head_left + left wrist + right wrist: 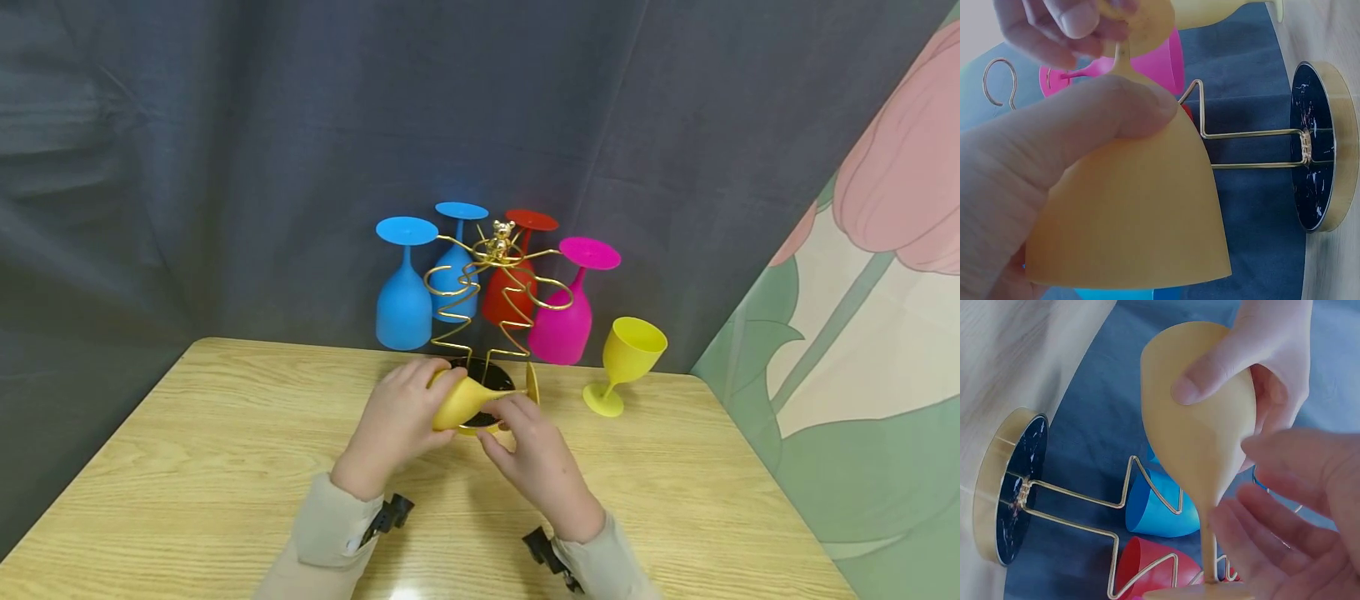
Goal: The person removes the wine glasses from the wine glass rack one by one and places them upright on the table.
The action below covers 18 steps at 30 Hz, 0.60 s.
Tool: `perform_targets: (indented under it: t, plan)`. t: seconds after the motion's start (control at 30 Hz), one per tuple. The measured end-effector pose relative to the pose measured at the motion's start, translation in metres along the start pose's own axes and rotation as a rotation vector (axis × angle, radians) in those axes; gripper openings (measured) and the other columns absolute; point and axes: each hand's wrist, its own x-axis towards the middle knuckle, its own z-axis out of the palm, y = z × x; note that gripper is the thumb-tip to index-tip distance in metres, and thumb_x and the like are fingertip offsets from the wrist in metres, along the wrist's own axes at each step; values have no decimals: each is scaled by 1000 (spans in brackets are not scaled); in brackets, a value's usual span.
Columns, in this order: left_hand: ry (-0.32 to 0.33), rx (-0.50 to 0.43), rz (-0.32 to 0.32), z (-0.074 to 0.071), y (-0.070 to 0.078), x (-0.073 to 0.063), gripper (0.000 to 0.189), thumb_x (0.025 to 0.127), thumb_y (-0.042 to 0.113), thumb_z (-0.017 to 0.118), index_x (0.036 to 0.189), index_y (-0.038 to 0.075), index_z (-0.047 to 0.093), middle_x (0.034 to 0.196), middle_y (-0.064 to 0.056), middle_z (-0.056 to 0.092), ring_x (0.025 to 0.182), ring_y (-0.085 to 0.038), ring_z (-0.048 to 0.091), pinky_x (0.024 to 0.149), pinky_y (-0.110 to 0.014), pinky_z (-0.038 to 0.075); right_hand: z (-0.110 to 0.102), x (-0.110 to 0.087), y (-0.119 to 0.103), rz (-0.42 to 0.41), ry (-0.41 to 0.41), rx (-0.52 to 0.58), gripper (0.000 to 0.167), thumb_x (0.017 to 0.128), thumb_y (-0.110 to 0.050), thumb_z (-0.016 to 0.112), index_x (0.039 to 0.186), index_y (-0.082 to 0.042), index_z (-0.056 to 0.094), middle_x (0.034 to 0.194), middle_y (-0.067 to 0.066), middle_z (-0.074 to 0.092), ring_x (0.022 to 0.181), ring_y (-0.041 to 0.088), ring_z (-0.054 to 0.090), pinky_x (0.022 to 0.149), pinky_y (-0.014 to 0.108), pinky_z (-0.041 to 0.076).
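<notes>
My left hand (401, 417) grips the bowl of a yellow-orange goblet (461, 404), which is tipped on its side with its stem toward the right. In the right wrist view the left thumb presses on the bowl of this goblet (1191, 425). My right hand (536, 454) is beside the stem, its fingers loosely bent and its thumb apart from them. A fingertip seems to touch the stem. Just behind the hands stands a gold wire goblet rack (517, 312) with a small bear on top and a round black base (1313, 150).
Hanging upside down on the rack are a front blue goblet (405, 308), a rear blue goblet (455, 292), a red goblet (498, 300) and a magenta goblet (566, 329). A yellow goblet (626, 358) stands upright on the wooden table (225, 450). Behind hangs a dark curtain (300, 167).
</notes>
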Motion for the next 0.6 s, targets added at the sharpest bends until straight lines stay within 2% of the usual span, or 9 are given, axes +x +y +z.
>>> perform_targets:
  t: [0.1, 0.23, 0.33, 0.6]
  plan:
    - [-12, 10, -1, 0, 2, 0, 76, 63, 29, 98, 129, 10, 66, 122, -15, 65, 114, -34, 62, 97, -47, 53, 1, 1, 1, -32, 47, -64, 41, 75, 4, 87, 111, 0, 67, 106, 9, 64, 96, 24, 66, 81, 31, 59]
    - [-15, 28, 19, 0, 6, 1, 78, 62, 29, 98, 129, 9, 65, 123, -15, 64, 114, -34, 62, 100, -46, 52, 6, 0, 2, -26, 59, -126, 58, 75, 2, 87, 126, 2, 61, 126, 19, 59, 114, 33, 62, 92, 39, 58]
    - [-7, 40, 41, -1, 8, 2, 79, 61, 29, 99, 129, 8, 65, 123, -16, 64, 113, -34, 62, 102, -45, 50, 11, -1, 4, -32, 68, -181, 66, 76, 2, 87, 134, 5, 55, 136, 26, 53, 121, 40, 57, 94, 44, 56]
    - [8, 60, 68, 1, 16, 2, 76, 59, 26, 100, 125, 8, 66, 118, -14, 65, 112, -33, 62, 102, -44, 51, 24, -1, 10, -95, 89, -310, 56, 73, 19, 76, 126, 10, 58, 123, 26, 56, 111, 39, 61, 93, 40, 57]
